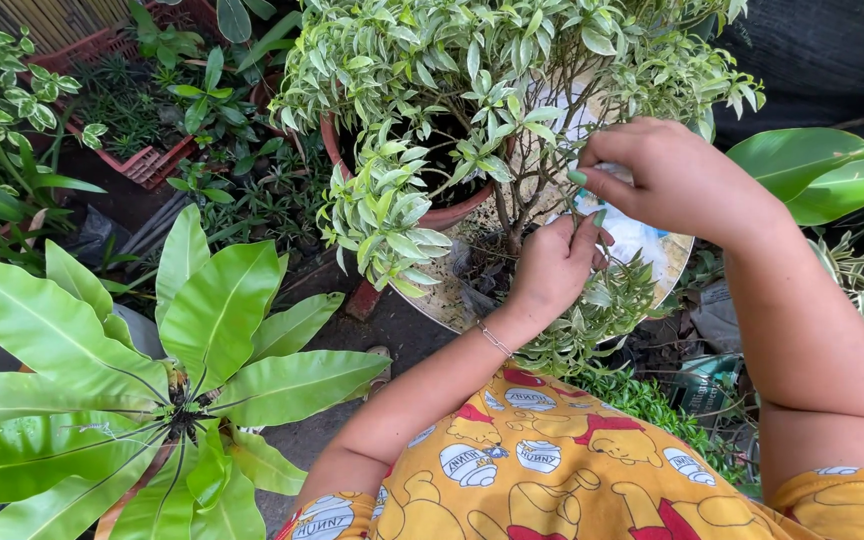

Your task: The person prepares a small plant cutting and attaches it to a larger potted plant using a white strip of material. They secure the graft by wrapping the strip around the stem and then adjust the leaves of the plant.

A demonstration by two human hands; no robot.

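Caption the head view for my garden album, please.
Both hands, left hand and right hand, work among thin stems of a variegated potted shrub.

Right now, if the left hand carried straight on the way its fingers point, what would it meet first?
Most likely the right hand: the left hand points up-right along the thin stems, its fingertips near the right fingers. Depth is unclear.

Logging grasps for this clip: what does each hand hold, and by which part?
Both the left hand and the right hand pinch thin stems of the variegated shrub between their fingers, near its base.
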